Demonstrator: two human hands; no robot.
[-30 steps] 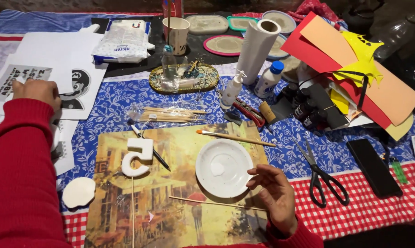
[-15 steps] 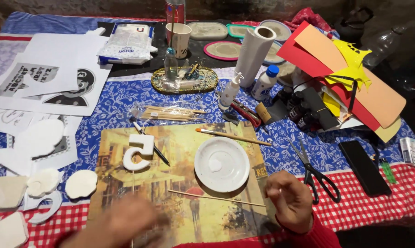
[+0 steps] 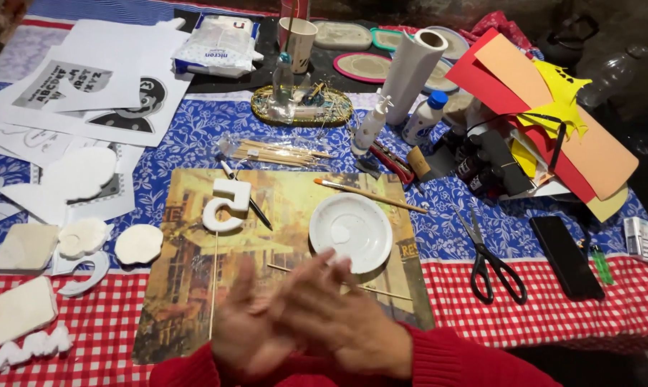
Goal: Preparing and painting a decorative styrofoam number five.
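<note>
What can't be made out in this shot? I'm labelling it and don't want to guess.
- Left hand and right hand, head view: motion-blurred and overlapping, so finger pose and any contact are unclear.
- Thin stick: its middle is hidden behind the hands.
- White foam pieces: cut off by the left edge.
- Small bottles: too small and shadowed to tell contents.

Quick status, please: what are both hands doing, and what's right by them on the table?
Left hand, right hand: together, blurred, holding nothing. Nearest: white plate, thin skewer just beyond the fingers. Nothing between.
</note>
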